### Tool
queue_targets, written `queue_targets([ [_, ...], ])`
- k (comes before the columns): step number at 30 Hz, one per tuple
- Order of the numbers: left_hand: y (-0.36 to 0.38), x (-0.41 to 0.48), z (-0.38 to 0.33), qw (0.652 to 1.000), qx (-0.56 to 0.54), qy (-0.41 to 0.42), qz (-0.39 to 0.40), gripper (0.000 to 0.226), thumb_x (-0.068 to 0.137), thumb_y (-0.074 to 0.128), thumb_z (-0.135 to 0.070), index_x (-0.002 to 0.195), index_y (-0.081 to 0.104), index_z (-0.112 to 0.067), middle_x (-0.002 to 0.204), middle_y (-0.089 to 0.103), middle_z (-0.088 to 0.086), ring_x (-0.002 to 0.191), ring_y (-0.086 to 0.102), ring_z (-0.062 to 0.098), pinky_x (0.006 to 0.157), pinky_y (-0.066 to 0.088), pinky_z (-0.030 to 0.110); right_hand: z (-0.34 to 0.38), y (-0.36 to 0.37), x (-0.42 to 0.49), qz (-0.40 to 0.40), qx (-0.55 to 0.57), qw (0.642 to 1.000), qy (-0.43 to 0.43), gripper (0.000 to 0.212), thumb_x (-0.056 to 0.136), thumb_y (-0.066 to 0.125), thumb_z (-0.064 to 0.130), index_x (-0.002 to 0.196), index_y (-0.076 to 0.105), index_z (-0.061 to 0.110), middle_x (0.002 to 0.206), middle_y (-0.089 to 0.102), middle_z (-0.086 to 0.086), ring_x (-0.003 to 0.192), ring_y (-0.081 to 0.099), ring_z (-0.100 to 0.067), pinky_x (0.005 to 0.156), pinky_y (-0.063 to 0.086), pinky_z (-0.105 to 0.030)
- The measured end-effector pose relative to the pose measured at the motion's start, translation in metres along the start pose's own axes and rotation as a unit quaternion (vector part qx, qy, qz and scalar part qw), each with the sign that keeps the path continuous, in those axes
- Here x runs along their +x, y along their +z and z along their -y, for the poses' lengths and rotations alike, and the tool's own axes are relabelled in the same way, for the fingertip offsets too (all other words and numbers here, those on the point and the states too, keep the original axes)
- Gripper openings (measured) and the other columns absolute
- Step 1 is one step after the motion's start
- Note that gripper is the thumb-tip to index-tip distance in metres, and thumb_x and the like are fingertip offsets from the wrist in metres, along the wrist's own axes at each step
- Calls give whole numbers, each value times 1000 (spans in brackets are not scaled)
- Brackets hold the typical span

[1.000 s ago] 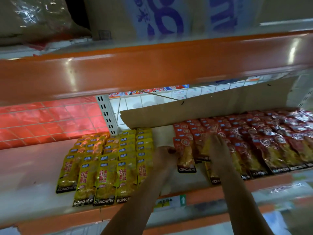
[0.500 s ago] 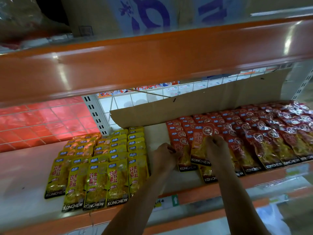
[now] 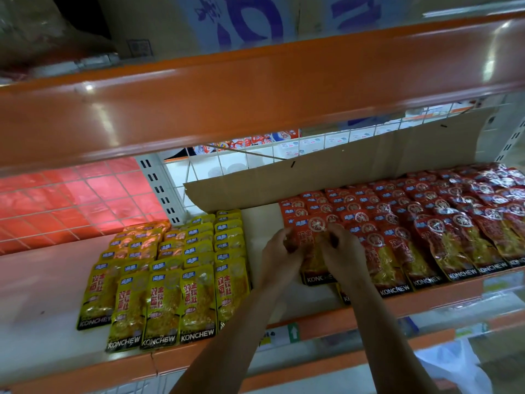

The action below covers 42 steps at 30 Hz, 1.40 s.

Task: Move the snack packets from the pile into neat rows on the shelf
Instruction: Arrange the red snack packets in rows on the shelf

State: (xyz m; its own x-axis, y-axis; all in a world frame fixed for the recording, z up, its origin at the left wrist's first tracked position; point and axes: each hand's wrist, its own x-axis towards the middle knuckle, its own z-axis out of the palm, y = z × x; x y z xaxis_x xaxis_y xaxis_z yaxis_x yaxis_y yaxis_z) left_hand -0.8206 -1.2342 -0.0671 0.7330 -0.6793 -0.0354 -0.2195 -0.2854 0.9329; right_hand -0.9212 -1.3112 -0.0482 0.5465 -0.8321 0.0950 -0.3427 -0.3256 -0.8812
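A red snack packet lies at the left end of the red rows on the white shelf. My left hand grips its left edge and my right hand grips its right side, fingers curled on the top. More red packets lie in overlapping rows to the right, up to the frame's edge. Yellow packets lie in rows left of my hands, with a bare strip of shelf between the two colours. One packet's lower corner shows under my right wrist.
An orange shelf beam hangs low overhead. A brown cardboard sheet stands behind the red rows against a white wire grid. The orange front lip carries price tags. A white plastic bag hangs below right.
Both hands have come together on the leftmost red packet. The right hand moved left from the neighbouring row; the left hand shifted right onto the packet's edge.
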Motion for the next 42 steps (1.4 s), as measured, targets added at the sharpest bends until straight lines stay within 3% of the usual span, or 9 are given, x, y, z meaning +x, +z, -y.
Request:
queue_targets([
  [3, -3, -1, 6, 999, -33, -25, -15, 33, 83, 73, -24, 114, 63, -23, 94, 73, -1, 84, 70, 14, 77, 59, 39, -3, 0, 1, -38, -59, 998, -6, 32, 95, 51, 12, 126, 59, 15, 113, 63, 0, 104, 59, -19, 79, 43, -23],
  [7, -10, -6, 11, 999, 5, -37, -29, 25, 86, 70, -21, 109, 62, -22, 89, 64, -12, 76, 61, -2, 59, 48, 12, -13, 0, 4, -66, -100, 993, -8, 39, 92, 52, 6, 131, 56, 10, 127, 59, -9, 119, 53, -25, 99, 46, -43],
  [10, -8, -10, 12, 998, 28, -40, -25, 25, 85, 71, -22, 108, 62, -21, 86, 61, -13, 77, 59, -2, 59, 46, 13, -16, 0, 4, -61, -118, 991, 5, 41, 91, 53, 5, 131, 56, 11, 128, 58, -10, 120, 51, -28, 101, 44, -44],
  [14, -2, -11, 12, 998, 42, -47, -15, 28, 80, 76, -26, 105, 63, -20, 88, 65, -8, 87, 66, 13, 76, 57, 32, -17, 1, 5, -56, -135, 989, 13, 39, 92, 54, 6, 131, 56, 11, 128, 57, -11, 120, 50, -29, 100, 42, -40],
  [22, 1, -14, 9, 993, 107, -47, -7, 41, 75, 80, -34, 105, 53, -22, 81, 61, -10, 78, 63, 9, 69, 54, 31, -16, 5, 4, -56, -134, 989, 3, 40, 90, 52, 4, 129, 57, 10, 125, 59, -11, 117, 51, -29, 93, 42, -35],
  [30, 0, -18, 10, 989, 142, -31, -1, 39, 78, 77, -37, 100, 48, -23, 72, 56, -15, 73, 61, 10, 67, 54, 32, -11, 9, 3, -50, -133, 990, 3, 40, 91, 52, 3, 130, 57, 12, 130, 57, -9, 122, 48, -28, 99, 41, -39],
  [34, -9, -19, 3, 984, 174, -5, -32, 37, 88, 65, -42, 114, 51, -20, 77, 58, -12, 66, 53, 1, 54, 40, 14, -5, 16, 2, -52, -128, 990, -7, 39, 89, 54, 4, 127, 58, 14, 129, 58, -7, 120, 50, -25, 98, 45, -40],
  [39, -40, -15, 0, 977, 188, 62, -84, 23, 91, 63, -25, 112, 62, -17, 97, 69, -1, 84, 64, 11, 74, 50, 23, 18, 46, -9, -29, -132, 989, -64, 33, 88, 55, 2, 120, 62, 8, 117, 62, -10, 113, 54, -27, 92, 43, -34],
  [42, -67, -12, 6, 967, 208, 102, -108, 24, 89, 62, -15, 113, 64, -14, 103, 68, 0, 95, 64, 13, 77, 46, 19, 34, 73, -17, 10, -133, 987, -91, 37, 88, 54, 2, 124, 60, 10, 123, 61, -9, 119, 51, -27, 98, 42, -36],
])
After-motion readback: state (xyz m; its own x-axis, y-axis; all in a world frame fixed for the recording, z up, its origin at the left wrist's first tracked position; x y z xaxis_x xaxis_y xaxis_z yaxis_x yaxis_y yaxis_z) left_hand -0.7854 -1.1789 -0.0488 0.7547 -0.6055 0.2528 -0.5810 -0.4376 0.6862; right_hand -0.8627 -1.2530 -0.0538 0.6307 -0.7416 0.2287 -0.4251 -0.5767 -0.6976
